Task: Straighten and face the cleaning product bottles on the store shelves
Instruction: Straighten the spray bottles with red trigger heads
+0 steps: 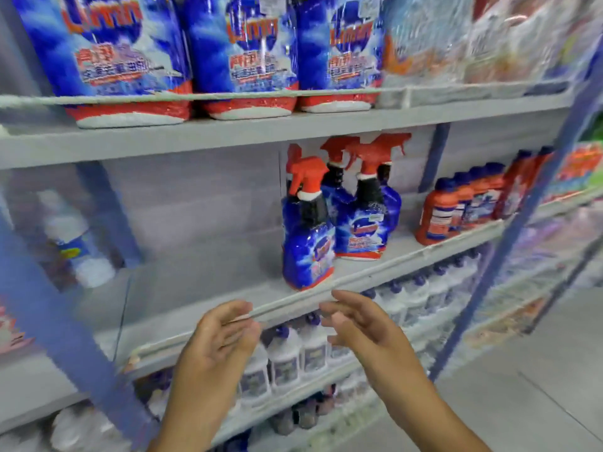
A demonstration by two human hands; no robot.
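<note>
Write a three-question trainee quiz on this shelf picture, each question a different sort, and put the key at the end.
1. True or false: the left hand grips a bottle.
2. The front spray bottle on the middle shelf has a trigger of which colour? A red, B green, C white.
3. Fill in: right of the spray bottles stands a row of ____ bottles with blue caps.

Key: 1 false, both it and the right hand hold nothing; 2 A; 3 orange.
</note>
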